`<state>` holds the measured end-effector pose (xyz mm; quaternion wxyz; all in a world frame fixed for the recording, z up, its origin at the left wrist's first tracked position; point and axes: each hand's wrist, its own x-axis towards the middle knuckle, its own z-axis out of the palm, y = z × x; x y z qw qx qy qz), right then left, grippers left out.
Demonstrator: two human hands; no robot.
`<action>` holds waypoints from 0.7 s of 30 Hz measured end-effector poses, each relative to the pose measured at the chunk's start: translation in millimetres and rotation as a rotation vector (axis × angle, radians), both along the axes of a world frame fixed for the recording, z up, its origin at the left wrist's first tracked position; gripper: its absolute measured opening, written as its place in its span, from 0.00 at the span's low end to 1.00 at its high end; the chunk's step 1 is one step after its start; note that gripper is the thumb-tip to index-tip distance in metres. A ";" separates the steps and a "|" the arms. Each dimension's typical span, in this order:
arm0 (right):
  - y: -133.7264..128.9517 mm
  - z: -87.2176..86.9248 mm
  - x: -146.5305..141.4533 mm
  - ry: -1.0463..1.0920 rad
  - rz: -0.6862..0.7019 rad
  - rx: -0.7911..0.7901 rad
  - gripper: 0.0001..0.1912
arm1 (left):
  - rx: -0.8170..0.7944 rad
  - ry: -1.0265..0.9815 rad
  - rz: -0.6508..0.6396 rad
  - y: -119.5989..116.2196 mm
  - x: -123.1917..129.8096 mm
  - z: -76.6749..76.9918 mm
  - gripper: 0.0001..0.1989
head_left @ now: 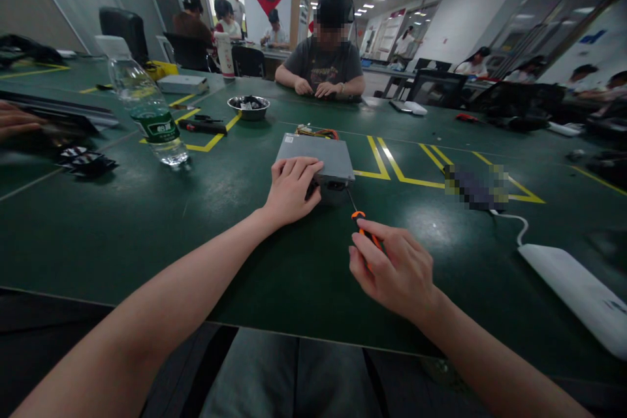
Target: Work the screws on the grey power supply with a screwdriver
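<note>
A grey metal box, with a bundle of coloured wires at its far side, lies on the green table. My left hand grips its near left corner, fingers over the top and thumb at the near face. An orange and black screwdriver is held in my right hand, its shaft pointing up and left to the near right corner of the box. Whether the tip sits in a screw is too small to tell.
Left of the box are a water bottle, a metal bowl and a black tool. A white power bank with a cable lies at right. Another person sits across the table. A stranger's hand shows at far left.
</note>
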<state>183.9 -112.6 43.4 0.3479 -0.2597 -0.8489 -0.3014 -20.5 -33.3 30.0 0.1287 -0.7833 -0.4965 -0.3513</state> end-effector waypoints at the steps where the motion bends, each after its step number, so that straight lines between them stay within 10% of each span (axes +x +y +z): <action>1: -0.6 -1.1 -0.3 -0.008 0.004 -0.012 0.15 | -0.001 0.001 0.000 -0.2 0.1 0.1 0.20; 21: 2.9 -2.3 6.3 0.017 0.012 0.018 0.21 | -0.005 0.004 -0.006 -1.0 0.0 1.3 0.20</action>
